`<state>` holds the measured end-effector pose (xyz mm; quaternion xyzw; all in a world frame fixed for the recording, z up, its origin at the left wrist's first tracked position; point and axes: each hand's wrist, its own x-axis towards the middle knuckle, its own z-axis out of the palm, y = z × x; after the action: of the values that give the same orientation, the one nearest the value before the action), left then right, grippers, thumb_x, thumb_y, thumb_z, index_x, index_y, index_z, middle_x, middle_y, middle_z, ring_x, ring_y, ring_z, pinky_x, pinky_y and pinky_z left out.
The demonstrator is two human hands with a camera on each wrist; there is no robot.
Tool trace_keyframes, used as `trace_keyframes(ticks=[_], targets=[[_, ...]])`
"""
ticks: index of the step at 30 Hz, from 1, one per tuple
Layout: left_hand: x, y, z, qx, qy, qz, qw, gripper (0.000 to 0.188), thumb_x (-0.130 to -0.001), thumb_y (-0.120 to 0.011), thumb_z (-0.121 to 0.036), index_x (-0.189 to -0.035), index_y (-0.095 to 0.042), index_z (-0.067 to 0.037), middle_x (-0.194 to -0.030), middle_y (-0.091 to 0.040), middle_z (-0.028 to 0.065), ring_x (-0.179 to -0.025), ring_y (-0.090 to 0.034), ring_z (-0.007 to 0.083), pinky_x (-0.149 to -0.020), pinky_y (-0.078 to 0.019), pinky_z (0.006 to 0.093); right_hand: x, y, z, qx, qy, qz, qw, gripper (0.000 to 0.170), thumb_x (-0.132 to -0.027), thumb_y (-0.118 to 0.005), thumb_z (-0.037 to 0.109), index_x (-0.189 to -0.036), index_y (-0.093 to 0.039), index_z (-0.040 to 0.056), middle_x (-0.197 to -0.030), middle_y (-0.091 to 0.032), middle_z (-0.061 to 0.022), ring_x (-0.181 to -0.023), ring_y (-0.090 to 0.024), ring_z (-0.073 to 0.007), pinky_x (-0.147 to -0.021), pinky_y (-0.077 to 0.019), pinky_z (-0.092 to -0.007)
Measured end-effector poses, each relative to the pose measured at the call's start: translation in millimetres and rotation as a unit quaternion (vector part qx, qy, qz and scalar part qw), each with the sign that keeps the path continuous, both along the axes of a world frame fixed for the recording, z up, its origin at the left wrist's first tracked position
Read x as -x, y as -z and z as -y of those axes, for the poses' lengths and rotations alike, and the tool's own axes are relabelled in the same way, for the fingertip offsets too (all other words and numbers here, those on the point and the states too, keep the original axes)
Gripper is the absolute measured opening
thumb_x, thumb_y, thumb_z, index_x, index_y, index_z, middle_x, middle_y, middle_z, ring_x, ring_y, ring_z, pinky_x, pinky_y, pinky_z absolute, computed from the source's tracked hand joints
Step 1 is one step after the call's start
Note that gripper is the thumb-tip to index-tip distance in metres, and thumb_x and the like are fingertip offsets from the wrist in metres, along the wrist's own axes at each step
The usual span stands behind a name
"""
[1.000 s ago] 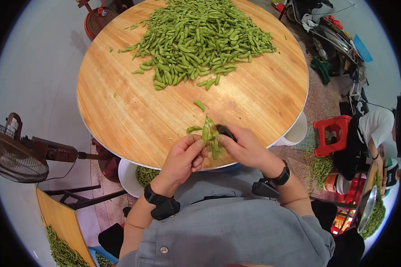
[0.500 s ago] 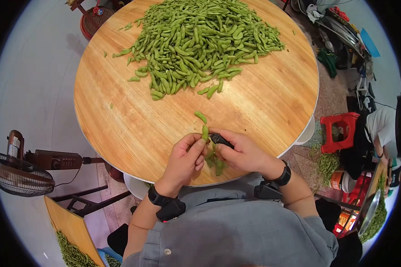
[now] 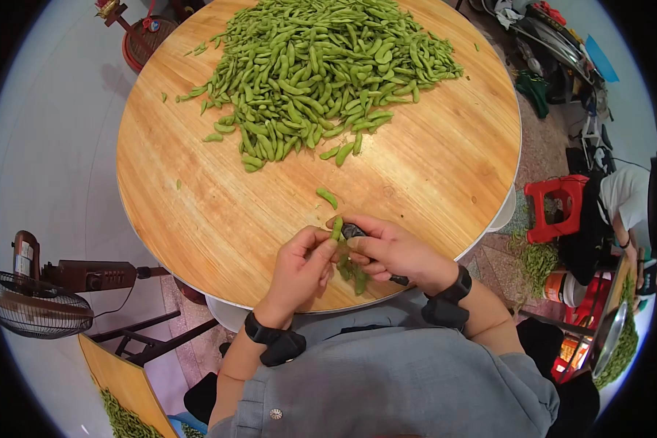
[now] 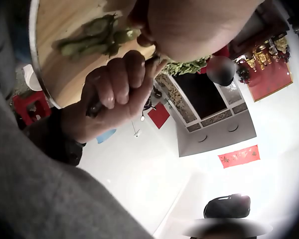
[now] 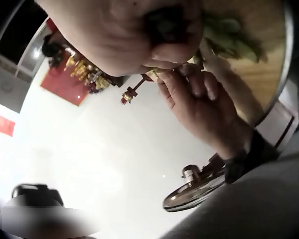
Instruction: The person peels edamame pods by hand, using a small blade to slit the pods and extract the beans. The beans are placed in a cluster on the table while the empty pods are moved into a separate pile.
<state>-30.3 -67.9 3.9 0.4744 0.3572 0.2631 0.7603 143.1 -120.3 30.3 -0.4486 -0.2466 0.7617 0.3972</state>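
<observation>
A round wooden table (image 3: pixel 197 212) fills the middle of the scene, with a person in a grey shirt (image 3: pixel 387 379) at its near edge. A large heap of green pods (image 3: pixel 321 73) covers the far side. A brown fan (image 3: pixel 40 303) stands at left, a red stool (image 3: pixel 556 208) at right. Over the near part of the table, the left hand (image 3: pixel 303 263) and right hand (image 3: pixel 394 252) nearly meet. A small cluster of pods (image 3: pixel 355 277) lies just nearer than them. The right fingers curl around a black tool (image 3: pixel 352 231); the left thumb and fingers pinch one pod (image 3: pixel 336 228), its tip pointing far. A loose pod (image 3: pixel 327 198) lies just beyond.
</observation>
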Motion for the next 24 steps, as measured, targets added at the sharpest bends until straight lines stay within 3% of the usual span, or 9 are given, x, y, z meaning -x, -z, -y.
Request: trace_keyframes(ticks=[2, 3, 6, 11, 16, 18, 21, 22, 24], targets=[[5.6, 0.3, -4.8, 0.107, 0.017, 0.06, 0.992, 0.01, -0.091, -0.049, -0.012, -0.093, -0.052, -0.002, -0.066, -0.052, 0.0032, -0.044, -0.036, 0.0034, -0.038, -0.0304, 0.0186, -7.1, -0.1, 1.7, 0.067, 0.006, -0.175, 0.982, 0.041, -0.091, -0.038, 0.008, -0.131, -0.037, 0.0144, -0.066, -0.041, 0.0036, -0.045, -0.028, -0.0008, -0.038, -0.0232, -0.0164], [7.4, 1.2, -5.5, 0.213, 0.031, 0.121, 0.969, 0.013, -0.092, -0.048, -0.015, -0.093, -0.051, -0.002, -0.066, -0.052, 0.0032, -0.044, -0.034, 0.0036, -0.038, -0.0295, 0.0183, -8.6, 2.4, 3.3, 0.068, 0.008, -0.175, 0.982, 0.041, -0.091, -0.038, 0.008, -0.131, -0.037, 0.0144, -0.066, -0.041, 0.0036, -0.045, -0.028, -0.0008, -0.038, -0.0232, -0.0164], [8.0, 4.6, -4.7, 0.289, 0.064, 0.204, 0.933, 0.022, -0.094, -0.045, -0.022, -0.094, -0.051, -0.001, -0.066, -0.051, 0.0028, -0.042, -0.03, 0.0042, -0.037, -0.0284, 0.0182, -11.9, 5.2, 7.1, 0.105, 0.009, -0.252, 0.962, 0.04, -0.091, -0.038, 0.008, -0.131, -0.036, 0.0149, -0.066, -0.04, 0.0048, -0.044, -0.027, -0.0005, -0.038, -0.021, -0.0155], [2.3, 1.5, 2.9, 0.265, 0.068, 0.17, 0.947, 0.026, -0.095, -0.042, -0.026, -0.094, -0.051, -0.001, -0.067, -0.052, 0.0028, -0.042, -0.029, 0.0049, -0.037, -0.0293, 0.0186, -16.0, -16.2, 5.8, 0.012, 0.001, -0.012, 1.0, 0.022, -0.092, -0.046, 0.016, -0.113, -0.048, 0.0094, -0.062, -0.038, 0.0051, -0.042, -0.029, -0.0022, -0.037, -0.0245, -0.0185], [-1.0, -0.6, 9.3, 0.236, 0.097, 0.142, 0.956, 0.027, -0.094, -0.044, -0.028, -0.092, -0.053, -0.003, -0.068, -0.053, 0.0017, -0.046, -0.037, 0.0061, -0.039, -0.0305, 0.019, -5.6, 0.4, -4.2, -0.05, 0.015, 0.048, 0.997, 0.011, -0.09, -0.052, 0.017, -0.093, -0.051, 0.0067, -0.06, -0.041, 0.0044, -0.043, -0.034, -0.0034, -0.038, -0.0274, -0.0201], [-3.3, 0.0, 7.9, -0.006, 0.103, -0.056, 0.993, 0.03, -0.093, -0.046, -0.032, -0.089, -0.055, -0.004, -0.069, -0.055, 0.0007, -0.05, -0.043, 0.0062, -0.042, -0.0308, 0.0191, -3.5, 1.4, -5.7, -0.06, 0.002, 0.057, 0.997, 0.011, -0.089, -0.053, 0.017, -0.089, -0.051, 0.0065, -0.06, -0.042, 0.0042, -0.043, -0.036, -0.0035, -0.038, -0.028, -0.0203], [-4.5, 4.9, 2.9, -0.031, 0.087, -0.012, 0.996, 0.027, -0.091, -0.051, -0.03, -0.086, -0.057, -0.004, -0.069, -0.055, -0.0007, -0.052, -0.044, 0.0049, -0.044, -0.0312, 0.0187, -4.1, 0.5, -7.2, -0.074, -0.01, 0.054, 0.996, 0.012, -0.089, -0.054, 0.017, -0.084, -0.049, 0.0066, -0.058, -0.044, 0.0036, -0.043, -0.038, -0.0039, -0.038, -0.029, -0.0202], [-3.9, 1.8, 2.0, -0.031, 0.087, -0.013, 0.996, 0.027, -0.091, -0.051, -0.03, -0.086, -0.057, -0.004, -0.069, -0.055, -0.0007, -0.052, -0.044, 0.0049, -0.044, -0.0312, 0.0187, -5.7, 1.1, -7.3, -0.064, -0.004, 0.01, 0.998, 0.012, -0.088, -0.054, 0.016, -0.084, -0.049, 0.0066, -0.057, -0.044, 0.0035, -0.043, -0.038, -0.0042, -0.038, -0.0289, -0.02], [-3.0, -8.8, 1.5, 0.15, 0.072, 0.061, 0.984, 0.021, -0.09, -0.054, -0.025, -0.086, -0.056, -0.004, -0.067, -0.054, -0.001, -0.05, -0.043, 0.0047, -0.042, -0.031, 0.0187, -7.1, 1.6, -6.3, -0.053, 0.004, -0.033, 0.998, 0.012, -0.087, -0.055, 0.015, -0.083, -0.048, 0.0067, -0.056, -0.044, 0.0034, -0.042, -0.038, -0.0045, -0.039, -0.0288, -0.0197]])
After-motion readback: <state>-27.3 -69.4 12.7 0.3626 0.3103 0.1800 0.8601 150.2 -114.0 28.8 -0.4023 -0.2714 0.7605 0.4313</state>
